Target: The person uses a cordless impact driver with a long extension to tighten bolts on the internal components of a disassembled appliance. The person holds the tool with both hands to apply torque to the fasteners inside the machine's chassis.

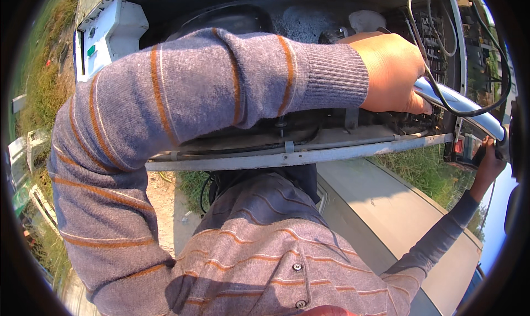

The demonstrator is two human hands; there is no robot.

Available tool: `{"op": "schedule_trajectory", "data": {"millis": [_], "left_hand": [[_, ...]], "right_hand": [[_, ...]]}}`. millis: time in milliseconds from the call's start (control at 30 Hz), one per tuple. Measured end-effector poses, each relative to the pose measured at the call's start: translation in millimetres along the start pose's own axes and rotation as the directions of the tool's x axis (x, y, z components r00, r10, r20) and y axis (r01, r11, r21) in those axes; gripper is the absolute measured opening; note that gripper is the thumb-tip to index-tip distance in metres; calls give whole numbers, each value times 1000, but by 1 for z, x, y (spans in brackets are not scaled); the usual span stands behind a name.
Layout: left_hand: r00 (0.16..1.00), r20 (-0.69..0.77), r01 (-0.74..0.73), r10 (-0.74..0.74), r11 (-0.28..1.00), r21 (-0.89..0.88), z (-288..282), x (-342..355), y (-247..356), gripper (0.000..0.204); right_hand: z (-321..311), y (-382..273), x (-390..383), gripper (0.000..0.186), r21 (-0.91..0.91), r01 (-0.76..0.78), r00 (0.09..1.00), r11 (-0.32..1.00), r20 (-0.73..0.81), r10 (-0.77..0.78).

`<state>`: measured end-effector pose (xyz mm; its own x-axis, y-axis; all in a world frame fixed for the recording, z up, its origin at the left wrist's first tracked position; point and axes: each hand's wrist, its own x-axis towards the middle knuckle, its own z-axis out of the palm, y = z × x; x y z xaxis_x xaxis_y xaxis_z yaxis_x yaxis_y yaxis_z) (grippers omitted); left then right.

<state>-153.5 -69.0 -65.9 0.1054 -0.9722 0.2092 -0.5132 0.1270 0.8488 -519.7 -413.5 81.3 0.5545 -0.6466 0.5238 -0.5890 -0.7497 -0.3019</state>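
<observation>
Overhead: left hand (393, 73) raised high, fingers wrapped tight round a chrome bar (461, 105) at the open end of a vehicle's underside or engine bay (hard to say which, given the fisheye bend). Striped grey-and-orange sleeve (182, 95) filling much of the view. Right hand (488, 162) out at the right rim, fingers closed on a small red-and-dark tool (465, 148), held just under the far end of the same bar. Black cables (441, 89) looping down across the bar, close beside the left knuckles. Below the left hand, a long grey metal rail (287, 158) running across the frame, thin rod clipped along it. Above, dark grimy machinery (309, 20) and a white plastic housing (107, 31) at upper left. Under the rail, a flat grey-beige panel (381, 205) sloping away to the right, grass (425, 169) beyond it, bare dirt (163, 191) on the left. Tool partly cut off by the rim, so its exact kind unclear.
</observation>
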Motion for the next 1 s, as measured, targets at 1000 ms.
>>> {"op": "schedule_trajectory", "data": {"millis": [1000], "left_hand": [[997, 60, 61, -58, 997, -47, -2, 4, -7, 46]], "right_hand": [[-7, 33, 7, 46, -12, 28, 999, 1000, -18, -28]]}}
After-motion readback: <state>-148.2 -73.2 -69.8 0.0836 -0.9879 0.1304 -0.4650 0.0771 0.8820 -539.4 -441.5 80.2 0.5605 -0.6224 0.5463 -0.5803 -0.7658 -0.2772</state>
